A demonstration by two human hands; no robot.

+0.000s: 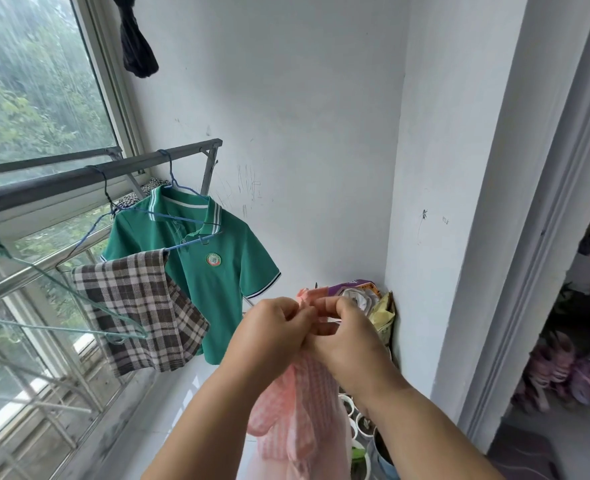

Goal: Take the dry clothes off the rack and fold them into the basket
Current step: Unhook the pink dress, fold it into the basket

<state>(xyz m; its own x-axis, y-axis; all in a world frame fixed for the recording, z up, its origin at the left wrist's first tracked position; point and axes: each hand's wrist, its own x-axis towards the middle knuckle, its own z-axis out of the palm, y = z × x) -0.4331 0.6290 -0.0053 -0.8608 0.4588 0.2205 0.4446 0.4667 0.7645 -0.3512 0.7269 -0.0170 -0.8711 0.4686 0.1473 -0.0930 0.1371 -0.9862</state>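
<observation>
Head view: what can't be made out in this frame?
Pink garment: top hidden by the left hand and right hand pinching it; bottom cut off by the lower edge.
Dark cloth: cut off by the top edge.
Shirt badge: too small to read.
Basket: nowhere in the head view.

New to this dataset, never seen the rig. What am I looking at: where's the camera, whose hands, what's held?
There is no robot. One camera sits on a person's head and looks forward and down, so the arms coming in from below are the wearer's. The left hand and right hand both pinch the top of a pink garment, which hangs down below them. On the rack by the window hang a green polo shirt and a plaid cloth. No basket is in view.
</observation>
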